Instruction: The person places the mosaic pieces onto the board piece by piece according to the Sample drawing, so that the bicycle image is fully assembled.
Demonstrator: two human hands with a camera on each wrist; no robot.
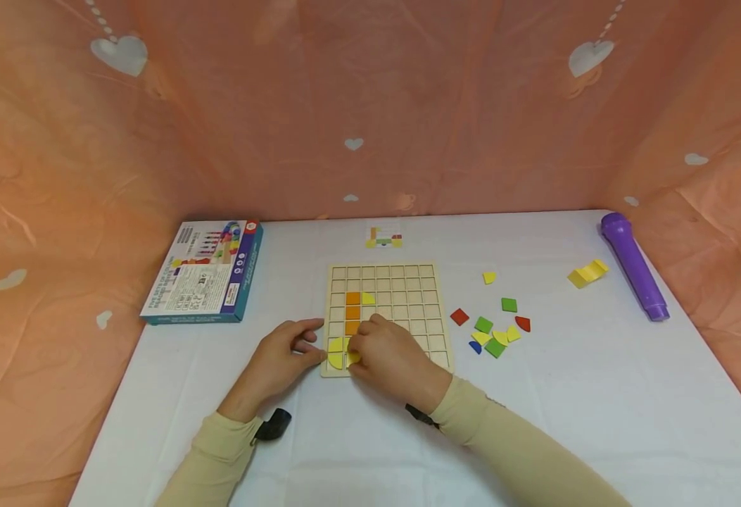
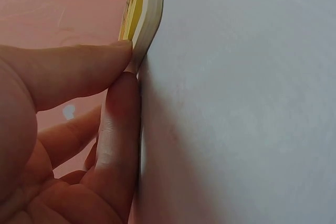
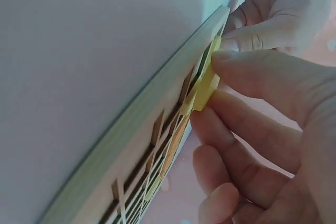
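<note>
A wooden grid board [image 1: 413, 276] lies flat on the table. My left hand [image 1: 281, 359] is at its left edge; the thumb [image 2: 100, 64] touches the near-left corner. My right hand [image 1: 395, 355] is over the board's lower left part, and its thumb and fingers pinch a yellow tile [image 3: 207, 85] at the grid. The hand hides part of that tile's outline in the head view. Several orange square tiles [image 1: 352, 313] form a column in the grid, with a yellow quarter-circle tile [image 1: 368, 298] beside the top one. Another yellow quarter-circle [image 1: 335, 360] sits in the bottom-left cell.
Loose green, red, blue and yellow tiles [image 1: 495, 348] lie right of the board. Behind it is a small pattern card [image 1: 384, 236]. A game box [image 1: 202, 271] stands left; a bent yellow piece [image 1: 588, 274] and a purple microphone-shaped tube [image 1: 635, 267] lie far right.
</note>
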